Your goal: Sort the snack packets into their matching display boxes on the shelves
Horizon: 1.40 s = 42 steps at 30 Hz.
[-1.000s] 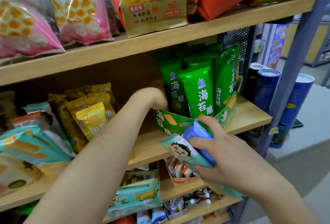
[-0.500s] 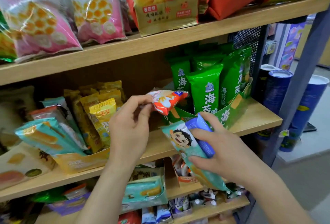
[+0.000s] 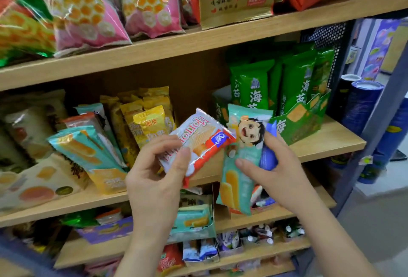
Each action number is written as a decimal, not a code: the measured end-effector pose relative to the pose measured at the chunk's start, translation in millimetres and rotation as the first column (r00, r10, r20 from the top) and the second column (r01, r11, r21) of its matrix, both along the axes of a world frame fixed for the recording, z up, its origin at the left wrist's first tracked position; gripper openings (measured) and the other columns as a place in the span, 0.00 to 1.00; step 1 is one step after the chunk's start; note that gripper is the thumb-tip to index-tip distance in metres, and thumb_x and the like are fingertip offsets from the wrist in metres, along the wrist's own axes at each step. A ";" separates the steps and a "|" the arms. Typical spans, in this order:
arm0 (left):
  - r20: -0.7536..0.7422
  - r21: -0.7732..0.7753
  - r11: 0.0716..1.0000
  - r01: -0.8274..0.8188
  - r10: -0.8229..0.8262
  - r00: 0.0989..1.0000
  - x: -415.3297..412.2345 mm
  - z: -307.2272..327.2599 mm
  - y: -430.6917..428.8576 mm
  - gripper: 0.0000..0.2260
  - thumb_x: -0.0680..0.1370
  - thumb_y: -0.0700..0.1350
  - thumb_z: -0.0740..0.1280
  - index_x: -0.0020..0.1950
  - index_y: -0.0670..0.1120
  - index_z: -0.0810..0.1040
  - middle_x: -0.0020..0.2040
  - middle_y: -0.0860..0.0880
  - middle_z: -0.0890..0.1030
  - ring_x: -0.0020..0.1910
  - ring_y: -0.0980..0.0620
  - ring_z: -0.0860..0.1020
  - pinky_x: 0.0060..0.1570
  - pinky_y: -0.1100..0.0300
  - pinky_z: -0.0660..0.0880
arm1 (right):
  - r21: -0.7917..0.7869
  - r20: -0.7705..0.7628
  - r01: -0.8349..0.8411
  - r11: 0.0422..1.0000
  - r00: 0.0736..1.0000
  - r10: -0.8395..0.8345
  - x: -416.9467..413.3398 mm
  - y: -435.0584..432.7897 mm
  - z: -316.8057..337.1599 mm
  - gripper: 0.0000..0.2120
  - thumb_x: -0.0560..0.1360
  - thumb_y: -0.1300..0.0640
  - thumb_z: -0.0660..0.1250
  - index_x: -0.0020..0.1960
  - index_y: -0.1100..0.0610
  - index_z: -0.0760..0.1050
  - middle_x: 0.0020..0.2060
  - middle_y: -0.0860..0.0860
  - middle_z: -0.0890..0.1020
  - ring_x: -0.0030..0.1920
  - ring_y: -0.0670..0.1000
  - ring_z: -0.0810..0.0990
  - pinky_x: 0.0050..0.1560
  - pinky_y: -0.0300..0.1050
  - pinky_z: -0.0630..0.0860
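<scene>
Sorting unfinished: left hand (image 3: 154, 179) clamped on red-and-white wafer packet (image 3: 196, 144), right hand (image 3: 276, 172) on teal packet (image 3: 240, 166) and blue packet (image 3: 268, 157), none boxed yet.

One view only: a wide-angle camera worn on the person's head. It faces forward and slightly downward at a wooden shelf unit (image 3: 220, 40) at close range. The shelf boards run tilted across the frame, rising toward the upper right. Both forearms enter from the bottom edge; the left hand (image 3: 154, 179) sits at lower centre and the right hand (image 3: 276, 170) just right of centre, both close to the lens. A strip of floor (image 3: 379, 221) shows at the lower right. No second view exists, so no overlap applies.
</scene>
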<state>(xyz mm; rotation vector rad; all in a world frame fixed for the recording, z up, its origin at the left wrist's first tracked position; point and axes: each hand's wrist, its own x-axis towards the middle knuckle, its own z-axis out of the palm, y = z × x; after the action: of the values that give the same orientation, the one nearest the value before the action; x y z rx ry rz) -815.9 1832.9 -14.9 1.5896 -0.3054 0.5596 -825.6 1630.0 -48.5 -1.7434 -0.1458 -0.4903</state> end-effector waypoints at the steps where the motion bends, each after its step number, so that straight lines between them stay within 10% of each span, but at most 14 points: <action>1: -0.051 -0.015 1.000 0.018 -0.018 0.999 -4.9 -3.0 -1.7 0.10 0.71 0.49 0.72 0.51 0.50 0.81 0.53 0.56 0.81 0.58 0.53 0.79 0.44 0.51 0.82 | 0.082 -0.015 -0.030 0.996 0.999 0.031 -7.3 0.7 -3.9 0.17 0.70 0.57 0.78 0.54 0.42 0.80 0.54 0.47 0.81 0.54 0.45 0.81 0.54 0.40 0.78; 6: -0.036 0.077 0.979 0.186 -0.184 0.982 -25.0 -17.4 -0.9 0.36 0.70 0.38 0.71 0.71 0.63 0.64 0.64 0.59 0.73 0.60 0.57 0.77 0.49 0.64 0.79 | 0.455 -0.104 -0.084 0.887 0.984 0.147 -39.2 3.4 -21.9 0.33 0.66 0.61 0.74 0.67 0.41 0.70 0.57 0.48 0.84 0.54 0.52 0.84 0.49 0.50 0.83; 10: -0.311 -0.157 0.938 0.309 -0.344 0.886 -32.0 -40.0 0.4 0.46 0.63 0.35 0.74 0.69 0.72 0.61 0.64 0.53 0.77 0.54 0.50 0.82 0.42 0.57 0.81 | 0.397 -0.171 0.034 0.917 0.985 0.037 -55.7 7.2 -44.9 0.44 0.64 0.53 0.80 0.70 0.32 0.61 0.64 0.40 0.78 0.61 0.46 0.80 0.59 0.55 0.79; 16: -0.646 -0.408 0.872 0.272 -0.486 0.588 -47.9 -91.0 -13.2 0.26 0.63 0.41 0.73 0.62 0.42 0.76 0.50 0.41 0.85 0.49 0.42 0.84 0.53 0.46 0.78 | 0.278 -0.257 0.294 0.914 0.940 -0.224 -78.1 25.1 -73.4 0.39 0.74 0.58 0.71 0.67 0.26 0.51 0.62 0.27 0.69 0.55 0.25 0.74 0.49 0.26 0.75; 21: -0.744 -0.377 0.891 0.254 -0.455 0.489 -67.4 -111.5 -19.0 0.12 0.78 0.45 0.66 0.60 0.53 0.75 0.51 0.48 0.85 0.49 0.46 0.84 0.50 0.41 0.80 | 0.306 -0.340 0.410 0.859 0.890 -0.303 -88.9 43.7 -93.3 0.40 0.77 0.63 0.67 0.72 0.33 0.46 0.53 0.24 0.69 0.44 0.23 0.76 0.37 0.22 0.71; 26: -0.728 -0.295 0.935 0.195 -0.353 0.589 -76.0 -124.2 -13.9 0.17 0.71 0.52 0.69 0.59 0.57 0.74 0.49 0.53 0.85 0.47 0.51 0.85 0.48 0.48 0.81 | 0.331 -0.375 0.426 0.842 0.878 -0.298 -93.0 60.4 -115.8 0.36 0.70 0.46 0.69 0.73 0.32 0.57 0.55 0.26 0.77 0.54 0.32 0.79 0.54 0.36 0.77; 30: -0.705 -0.276 0.953 0.128 -0.291 0.647 -76.7 -131.8 -7.4 0.18 0.70 0.49 0.72 0.59 0.54 0.75 0.50 0.52 0.85 0.47 0.52 0.84 0.42 0.57 0.82 | 0.429 -0.449 0.465 0.774 0.854 -0.264 -95.1 78.1 -133.4 0.14 0.73 0.42 0.66 0.58 0.36 0.75 0.48 0.34 0.84 0.50 0.39 0.83 0.50 0.42 0.81; 34: -0.698 -0.260 0.950 0.171 -0.307 0.647 -69.0 -137.6 7.8 0.18 0.70 0.50 0.73 0.58 0.53 0.75 0.50 0.50 0.85 0.48 0.47 0.84 0.40 0.49 0.81 | 0.463 -0.511 0.529 0.711 0.815 -0.274 -101.1 84.5 -145.1 0.24 0.66 0.28 0.67 0.58 0.38 0.78 0.57 0.43 0.83 0.59 0.49 0.82 0.62 0.58 0.77; 38: -0.686 -0.313 0.939 0.145 -0.329 0.649 -54.4 -140.3 29.2 0.22 0.68 0.49 0.73 0.62 0.52 0.74 0.51 0.48 0.85 0.48 0.46 0.84 0.48 0.46 0.80 | 0.448 -0.463 0.518 0.729 0.832 -0.307 -110.2 73.1 -136.1 0.12 0.79 0.48 0.65 0.61 0.39 0.77 0.57 0.40 0.82 0.53 0.42 0.83 0.50 0.43 0.81; 42: -0.665 -0.388 0.917 0.094 -0.349 0.661 -41.9 -144.3 48.9 0.24 0.69 0.47 0.72 0.64 0.50 0.72 0.53 0.47 0.85 0.50 0.46 0.84 0.45 0.51 0.82 | 0.519 -0.375 0.502 0.692 0.861 -0.344 -120.7 45.2 -126.4 0.32 0.74 0.62 0.71 0.69 0.35 0.65 0.65 0.45 0.78 0.58 0.49 0.82 0.53 0.52 0.81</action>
<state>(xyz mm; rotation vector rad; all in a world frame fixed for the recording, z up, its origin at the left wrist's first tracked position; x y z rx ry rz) -857.9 1881.9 -159.2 1.3006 0.1946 -0.2441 -946.4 1675.1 -174.8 -1.1680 0.5716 -0.5707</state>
